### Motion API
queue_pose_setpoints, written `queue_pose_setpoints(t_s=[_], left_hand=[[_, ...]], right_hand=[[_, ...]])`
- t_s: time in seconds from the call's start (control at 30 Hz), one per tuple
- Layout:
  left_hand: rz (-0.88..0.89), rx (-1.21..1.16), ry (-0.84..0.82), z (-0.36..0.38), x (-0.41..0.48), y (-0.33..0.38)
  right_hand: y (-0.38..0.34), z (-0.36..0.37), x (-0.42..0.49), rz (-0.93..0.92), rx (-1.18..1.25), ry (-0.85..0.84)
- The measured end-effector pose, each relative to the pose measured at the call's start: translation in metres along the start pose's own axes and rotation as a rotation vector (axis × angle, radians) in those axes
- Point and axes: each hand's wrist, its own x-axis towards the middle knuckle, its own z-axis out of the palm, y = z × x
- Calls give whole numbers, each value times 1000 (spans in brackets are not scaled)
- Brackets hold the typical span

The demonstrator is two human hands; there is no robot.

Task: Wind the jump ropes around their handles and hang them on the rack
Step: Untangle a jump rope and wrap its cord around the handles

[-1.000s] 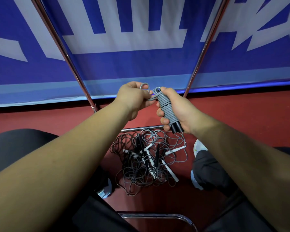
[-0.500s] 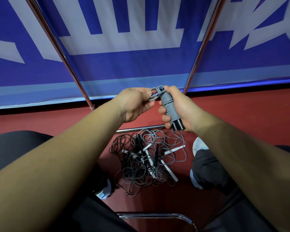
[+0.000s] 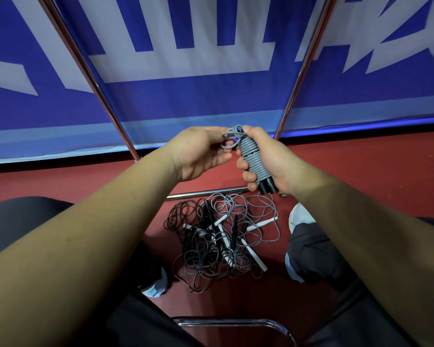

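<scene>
My right hand (image 3: 266, 156) grips a jump rope bundle (image 3: 253, 159): grey cord wound tightly around black handles, whose ends stick out below my fist. My left hand (image 3: 201, 151) pinches the loose grey loop (image 3: 229, 137) at the bundle's top. On the red floor below lies a tangled pile of jump ropes (image 3: 221, 241), grey and black cords with white and black handles. The rack's chrome uprights (image 3: 95, 83) rise on both sides, and its lower bar (image 3: 203, 194) runs behind the pile.
A blue and white banner (image 3: 211, 96) hangs behind the rack. My knees in dark trousers and light shoes (image 3: 298, 216) flank the pile. A chrome chair rail (image 3: 236, 324) curves at the bottom edge.
Both hands have dropped a little and drawn closer together. My left hand's fingers have shifted on the loose end loop at the bundle's top.
</scene>
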Motion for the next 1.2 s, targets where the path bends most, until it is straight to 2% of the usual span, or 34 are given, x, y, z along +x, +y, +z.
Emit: queue_pose_setpoints(t_s=[0.1,0.23,0.47,0.6,0.77,1.07,1.2], left_hand=[[-45,-75,-57,-2,-2,7],[-14,40,-89,-5,-4,5],[140,251,20,-5,2,-6],[263,274,150,-5,3,-11],[343,398,219,-3,-1,-10],[362,536,275,4,-2,-15],[334,430,273,13,-4,-13]], right_hand=[[1,-1,1,-8,-22,20],[2,0,3,-17,-53,28],[0,1,-1,-5,-135,-2],[1,0,0,13,-167,-10],[1,-2,1,3,-163,-14],[2,-2,6,-47,-225,28],[3,-1,10,-98,-212,7]])
